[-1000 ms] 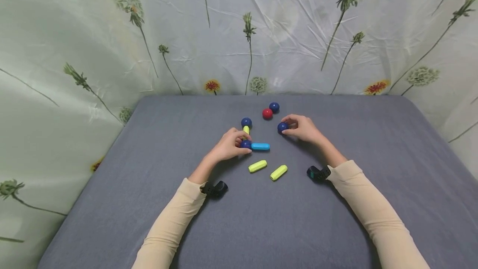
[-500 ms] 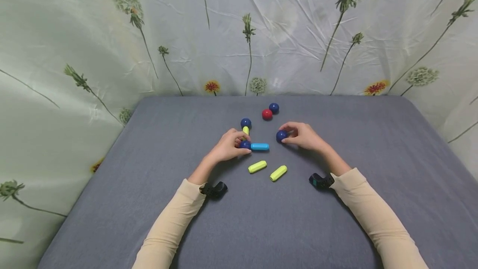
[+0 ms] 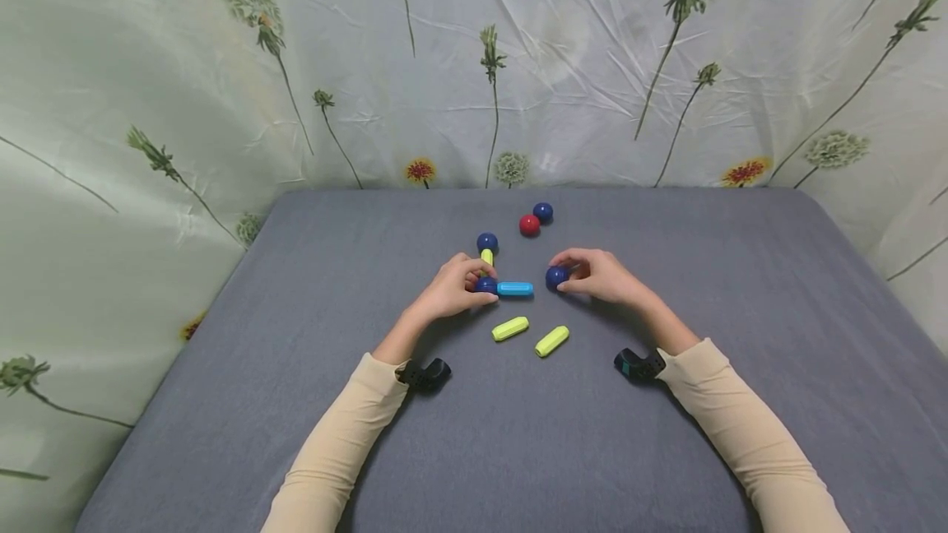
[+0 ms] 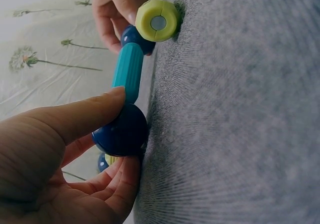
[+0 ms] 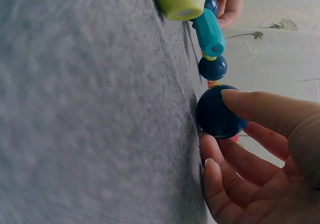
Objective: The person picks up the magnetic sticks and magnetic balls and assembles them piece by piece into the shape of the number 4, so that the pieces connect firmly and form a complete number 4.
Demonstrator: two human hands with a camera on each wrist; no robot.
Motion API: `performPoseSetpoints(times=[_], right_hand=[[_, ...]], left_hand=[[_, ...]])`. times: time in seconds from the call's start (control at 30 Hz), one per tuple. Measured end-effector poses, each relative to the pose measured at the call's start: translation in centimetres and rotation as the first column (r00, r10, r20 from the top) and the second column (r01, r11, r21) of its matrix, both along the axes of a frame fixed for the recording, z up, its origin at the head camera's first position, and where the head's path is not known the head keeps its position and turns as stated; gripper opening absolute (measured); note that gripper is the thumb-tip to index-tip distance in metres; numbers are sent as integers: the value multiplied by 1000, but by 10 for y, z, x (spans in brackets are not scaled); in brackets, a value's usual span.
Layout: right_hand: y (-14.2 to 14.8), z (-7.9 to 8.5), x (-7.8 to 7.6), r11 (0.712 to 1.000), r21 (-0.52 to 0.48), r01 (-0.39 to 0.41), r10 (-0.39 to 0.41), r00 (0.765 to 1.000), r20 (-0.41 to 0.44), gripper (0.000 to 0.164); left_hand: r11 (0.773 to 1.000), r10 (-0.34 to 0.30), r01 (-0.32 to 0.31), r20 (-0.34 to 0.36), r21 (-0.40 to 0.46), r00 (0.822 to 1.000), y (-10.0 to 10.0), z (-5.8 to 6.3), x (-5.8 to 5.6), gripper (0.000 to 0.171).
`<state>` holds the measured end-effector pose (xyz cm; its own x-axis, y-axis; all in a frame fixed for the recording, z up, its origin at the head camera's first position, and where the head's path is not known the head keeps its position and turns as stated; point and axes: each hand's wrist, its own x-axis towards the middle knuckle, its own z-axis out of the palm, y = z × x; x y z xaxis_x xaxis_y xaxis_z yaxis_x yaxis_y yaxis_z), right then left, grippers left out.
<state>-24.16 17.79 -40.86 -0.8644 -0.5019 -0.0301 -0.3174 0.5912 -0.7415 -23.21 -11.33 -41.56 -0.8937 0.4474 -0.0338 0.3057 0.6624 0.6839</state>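
Note:
My left hand pinches a dark blue ball between thumb and fingers. From that ball a light blue rod points right, its end touching the ball. A yellow-green rod runs away from the same ball to another dark blue ball; the left fingers partly cover that joint. Just beyond the light blue rod's free end, my right hand holds a separate dark blue ball by thumb and fingertips, low at the cloth. In the right wrist view a gap shows between this ball and the rod's end.
Two loose yellow-green rods lie nearer the body on the grey cloth. Farther back, a red ball touches a dark blue ball. A flower-print curtain hangs behind the table.
My right hand has brought its dark blue ball toward the body and slightly left, level with the light blue rod's free end. The left hand has stayed in place.

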Motion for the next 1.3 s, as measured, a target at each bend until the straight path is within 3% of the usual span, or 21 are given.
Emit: performPoseSetpoints(times=[0.93,1.3], right_hand=[[-17,-1,9,999,-1,-53,53,998,15,34],[-17,-2,10,998,-15,-62,62,998,6,34]], left_hand=[[999,34,-34,10,-8,999,3,1,1,28],[999,39,-40,-34,-21,999,7,2,5,33]])
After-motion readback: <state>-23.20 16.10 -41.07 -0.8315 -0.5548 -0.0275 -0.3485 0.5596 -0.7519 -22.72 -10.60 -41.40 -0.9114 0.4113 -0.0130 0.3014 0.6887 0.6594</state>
